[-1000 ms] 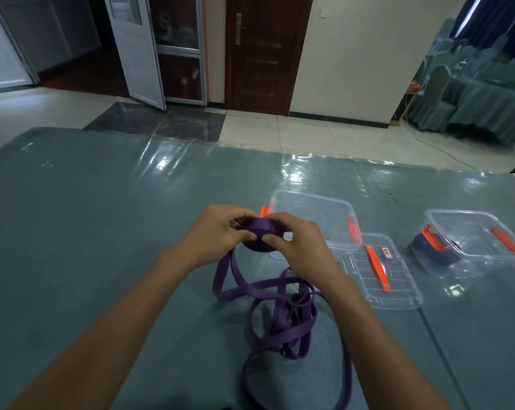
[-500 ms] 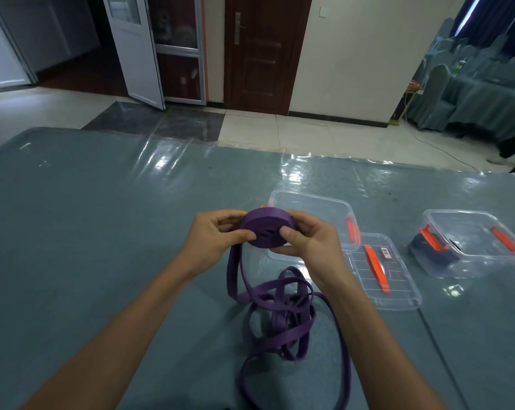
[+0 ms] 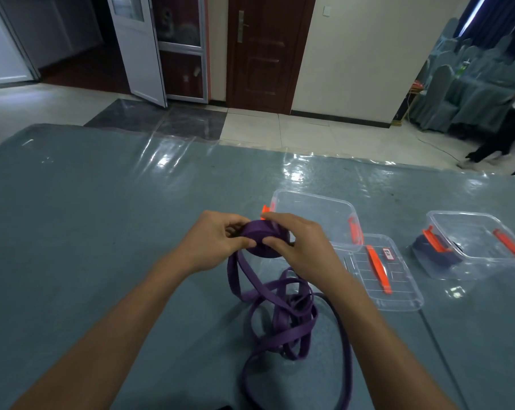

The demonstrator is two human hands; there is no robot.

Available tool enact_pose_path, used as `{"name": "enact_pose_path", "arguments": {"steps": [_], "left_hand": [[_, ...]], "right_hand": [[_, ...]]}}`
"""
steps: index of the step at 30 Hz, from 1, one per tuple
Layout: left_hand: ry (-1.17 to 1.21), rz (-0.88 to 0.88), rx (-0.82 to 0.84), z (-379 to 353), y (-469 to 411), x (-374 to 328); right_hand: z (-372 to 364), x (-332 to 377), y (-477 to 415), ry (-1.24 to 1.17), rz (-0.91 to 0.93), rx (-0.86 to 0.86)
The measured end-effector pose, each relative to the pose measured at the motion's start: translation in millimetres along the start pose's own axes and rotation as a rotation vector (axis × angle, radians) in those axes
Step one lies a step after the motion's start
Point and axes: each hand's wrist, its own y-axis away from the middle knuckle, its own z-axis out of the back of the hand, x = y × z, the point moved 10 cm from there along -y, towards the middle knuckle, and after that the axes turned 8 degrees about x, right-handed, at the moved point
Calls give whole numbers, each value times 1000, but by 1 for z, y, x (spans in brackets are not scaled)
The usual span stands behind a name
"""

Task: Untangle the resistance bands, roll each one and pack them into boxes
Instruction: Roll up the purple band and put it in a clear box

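Half of the roll [image 3: 263, 236] is hidden behind the fingers that hold it. The loose band [image 3: 283, 309] runs off the bottom of the picture at the near edge of the surface [image 3: 102, 232], so its end cannot be seen. The right box [image 3: 484, 232] is cut off at the side of the picture. Something dark blue [image 3: 429, 251] sits in its left end. It looks like a rolled band, but it is hard to tell through the plastic. A person [image 3: 499, 140] on the floor past the far right corner is blurred and only partly in view.

One clear box [image 3: 318, 213] with orange clips stands open on the right half of the surface. The right hand [image 3: 297, 247] covers its near left corner. Its lid [image 3: 404, 294] lies flat just in front of it, with an orange strip on top. The right forearm hides the lid's left edge. The right box stands apart from the lid, closer to the right edge.

The roll is purple and sits up off the surface, right between the two hands. The left hand [image 3: 212, 241] grips its left side, thumb in front and fingers curled round the back. The right hand grips its right side, thumb low in front and fingers over the top. From under the roll the band hangs down between the wrists. It ends in a loose tangle on the surface between the forearms, nearer the right one.
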Motion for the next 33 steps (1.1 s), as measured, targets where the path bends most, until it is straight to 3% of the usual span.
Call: {"name": "enact_pose_path", "arguments": {"steps": [6, 9, 14, 17, 19, 23, 25, 28, 33], "left_hand": [[191, 4, -84, 6, 2, -4], [351, -11, -137, 6, 5, -1], [516, -47, -244, 1, 11, -3], [477, -44, -255, -2, 12, -1], [394, -34, -244, 0, 12, 1], [212, -5, -172, 7, 13, 5], [95, 5, -83, 4, 9, 3], [47, 16, -7, 1, 6, -1], [275, -13, -165, 7, 9, -2]], "right_hand": [[9, 20, 6, -8, 168, -58], [11, 16, 6, -108, 155, -60], [15, -11, 15, -759, -82, -206], [8, -18, 17, -909, -164, -295], [4, -13, 16, -815, -134, -264], [4, 6, 13, -124, 49, -148], [-5, 13, 11, 103, 133, -42], [-12, 11, 9, 150, 147, 44], [11, 3, 14, -176, 100, -124]]}}
